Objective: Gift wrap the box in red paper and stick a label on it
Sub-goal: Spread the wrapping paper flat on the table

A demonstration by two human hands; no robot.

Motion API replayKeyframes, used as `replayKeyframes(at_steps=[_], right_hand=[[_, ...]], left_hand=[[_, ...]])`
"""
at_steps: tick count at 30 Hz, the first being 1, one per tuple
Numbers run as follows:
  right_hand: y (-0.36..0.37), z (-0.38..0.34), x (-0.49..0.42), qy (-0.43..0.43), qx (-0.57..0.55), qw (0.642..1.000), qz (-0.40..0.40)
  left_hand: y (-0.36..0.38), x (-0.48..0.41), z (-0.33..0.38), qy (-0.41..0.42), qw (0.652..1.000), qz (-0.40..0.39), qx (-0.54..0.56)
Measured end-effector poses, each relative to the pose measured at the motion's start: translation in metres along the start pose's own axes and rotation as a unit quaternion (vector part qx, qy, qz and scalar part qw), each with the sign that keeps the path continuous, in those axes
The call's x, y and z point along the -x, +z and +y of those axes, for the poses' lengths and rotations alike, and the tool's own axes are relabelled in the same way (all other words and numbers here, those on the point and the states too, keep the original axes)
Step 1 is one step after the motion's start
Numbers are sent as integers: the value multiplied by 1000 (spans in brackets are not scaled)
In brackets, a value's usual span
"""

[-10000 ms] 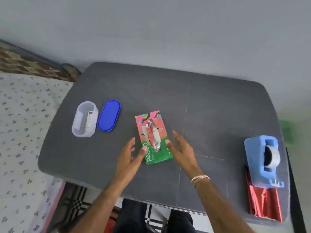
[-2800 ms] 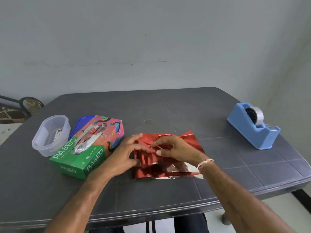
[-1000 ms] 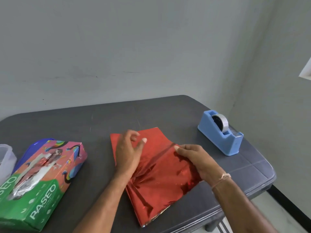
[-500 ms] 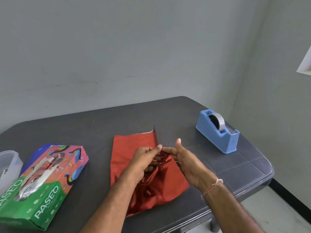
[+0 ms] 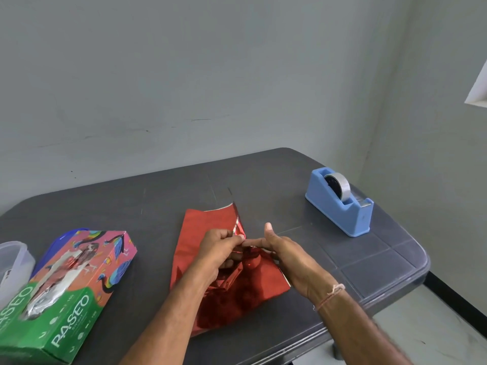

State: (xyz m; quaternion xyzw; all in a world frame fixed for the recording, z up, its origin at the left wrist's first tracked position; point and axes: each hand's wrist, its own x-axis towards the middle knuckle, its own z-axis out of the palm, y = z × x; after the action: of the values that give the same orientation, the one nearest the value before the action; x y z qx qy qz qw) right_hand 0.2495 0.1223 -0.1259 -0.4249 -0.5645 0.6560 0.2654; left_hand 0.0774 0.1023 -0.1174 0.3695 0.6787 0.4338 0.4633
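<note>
Shiny red wrapping paper [image 5: 193, 241], folded, lies on the dark table [image 5: 290, 180] in front of me. My left hand [image 5: 218, 248] pinches a raised fold of it at the middle. My right hand [image 5: 282, 254] meets it from the right, fingers on the same fold, thumb pointing up. The box [image 5: 66, 285], a green and pink tissue box with a peacock print, lies at the left, apart from the paper and unwrapped.
A blue tape dispenser [image 5: 340, 204] with a roll of tape stands at the right near the table's corner. A clear plastic tub [image 5: 11, 262] and its blue lid [image 5: 56, 243] sit at the far left behind the box. A wall runs behind the table.
Over ten seconds the box went to the left and the red paper came to the middle. In the last second both hands moved from the flat sheet to pinch a fold at its middle.
</note>
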Motion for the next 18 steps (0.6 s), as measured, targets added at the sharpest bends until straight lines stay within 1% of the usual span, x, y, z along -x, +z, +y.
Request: replayKeyframes(at_steps=[3,6,10,13,16,18], right_hand=[[0,1,-2,-11,-28,999,14],[1,-1,-7,-14,-72,997,34],[11,-2,-14,-3,-88,996,31],[19,-3,-18,-22,-123,992,36],[25,-3,-22,-53,-142,987,57],[23,-6,-21,-49,-140,986,79]], left_hand=[[-4,0,-2,4,1000,3,6],[-7,2,-2,3,1000,-10,19],[-8,8,3,-27,996,-24,85],[-8,9,2,-53,988,-43,138],[-10,9,-1,-56,983,-56,167],[-15,11,1,-49,984,-43,168]])
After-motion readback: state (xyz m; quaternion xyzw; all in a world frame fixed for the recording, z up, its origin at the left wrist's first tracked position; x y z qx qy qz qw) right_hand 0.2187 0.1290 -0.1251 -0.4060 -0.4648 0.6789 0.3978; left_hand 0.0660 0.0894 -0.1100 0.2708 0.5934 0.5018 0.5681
